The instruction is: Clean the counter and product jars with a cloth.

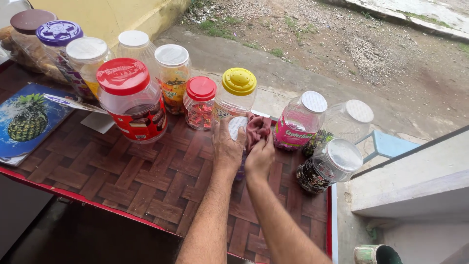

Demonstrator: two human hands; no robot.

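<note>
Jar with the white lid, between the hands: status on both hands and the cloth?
Left hand grips white-lidded jar. Right hand presses pink cloth to it. Yellow-lidded jar close behind, pink-labelled jar beside.

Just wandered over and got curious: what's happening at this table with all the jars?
A person stands at a wood-patterned table lined with plastic jars. Their left hand steadies a white-lidded jar lying tilted toward them, while the right hand presses a reddish cloth against it. A yellow-lidded jar stands just behind, and a big red-lidded jar stands to the left.
</note>
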